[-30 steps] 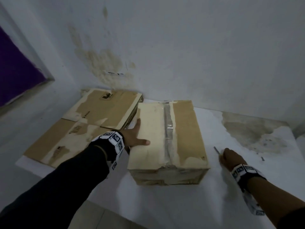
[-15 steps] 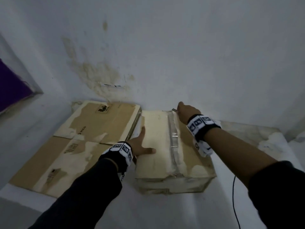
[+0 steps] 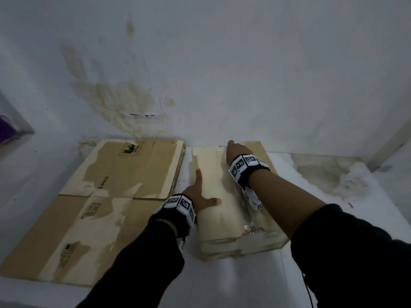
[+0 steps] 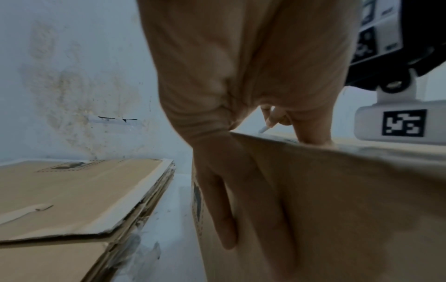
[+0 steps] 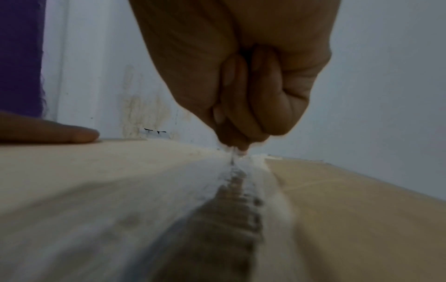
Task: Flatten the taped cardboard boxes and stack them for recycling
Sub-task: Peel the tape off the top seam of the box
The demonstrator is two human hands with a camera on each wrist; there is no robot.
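Observation:
A taped cardboard box (image 3: 213,172) stands on the white table, a strip of clear tape (image 3: 245,210) running along its top seam. My left hand (image 3: 199,196) presses on the box's left edge: the thumb lies flat on top, and in the left wrist view the straight fingers (image 4: 224,219) lie down the side. My right hand (image 3: 235,152) is at the far end of the seam and pinches a thin metal tool (image 5: 232,153), its tip in the tape (image 5: 233,188). A stack of flattened boxes (image 3: 124,172) lies to the left.
The stained wall (image 3: 124,103) rises directly behind the box. A discoloured patch (image 3: 322,174) marks the table on the right. A black cable (image 3: 308,290) hangs at the near right edge. Something purple (image 3: 5,130) sits at the far left.
My right hand took the thin tool from the table on the right, carried it over the box and set it at the far end of the seam. The left hand stayed on the box.

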